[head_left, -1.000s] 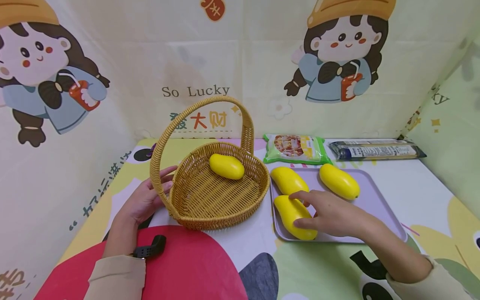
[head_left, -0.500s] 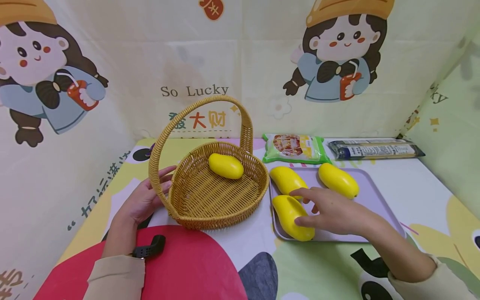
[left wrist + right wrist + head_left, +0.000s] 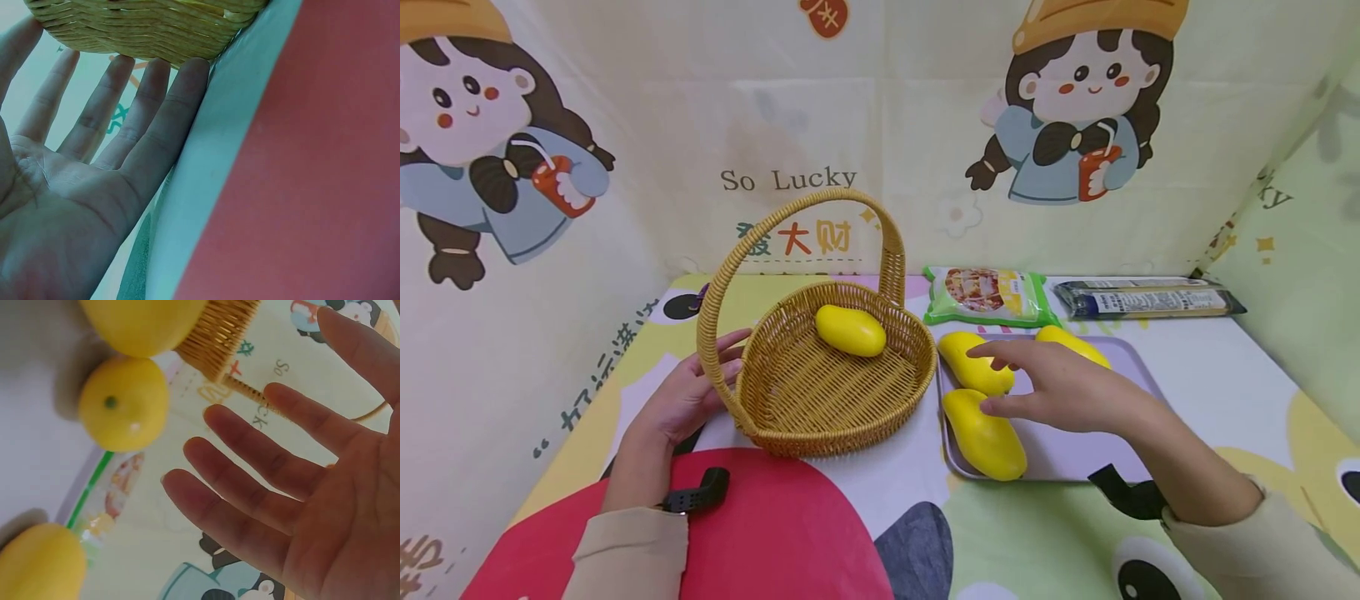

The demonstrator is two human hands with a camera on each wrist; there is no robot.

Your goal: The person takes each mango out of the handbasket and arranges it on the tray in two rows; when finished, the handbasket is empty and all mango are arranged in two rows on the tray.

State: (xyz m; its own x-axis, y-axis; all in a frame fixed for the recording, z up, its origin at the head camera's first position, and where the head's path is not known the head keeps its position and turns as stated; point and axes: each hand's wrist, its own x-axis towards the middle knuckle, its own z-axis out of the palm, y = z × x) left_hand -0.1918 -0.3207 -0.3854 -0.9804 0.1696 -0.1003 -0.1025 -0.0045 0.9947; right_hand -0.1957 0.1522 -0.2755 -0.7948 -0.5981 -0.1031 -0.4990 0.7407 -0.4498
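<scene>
In the head view a wicker basket point(image 3: 827, 442) with a tall hoop handle stands left of centre, with one yellow mango point(image 3: 850, 331) lying in it. My left hand point(image 3: 681, 404) is at its left side; the left wrist view shows straight, spread fingers point(image 3: 103, 103) with their tips at the woven wall. Over the lavender tray point(image 3: 1060, 458) hovers my right hand point(image 3: 1067, 387), fingers spread and nothing held. Below and left of it lies the front mango point(image 3: 985, 437). Its fingers partly cover the mango behind point(image 3: 955, 350), and a third mango point(image 3: 1075, 343) shows beyond the hand.
Behind the tray lies a green-edged food packet point(image 3: 988, 296). To its right is a long, dark-wrapped packet point(image 3: 1150, 298). A printed cloth point(image 3: 917, 150) with cartoon figures rises at the back.
My right hand has lifted off the front mango and moved up and away, leaving the mango on the tray. The left hand and basket have stayed put.
</scene>
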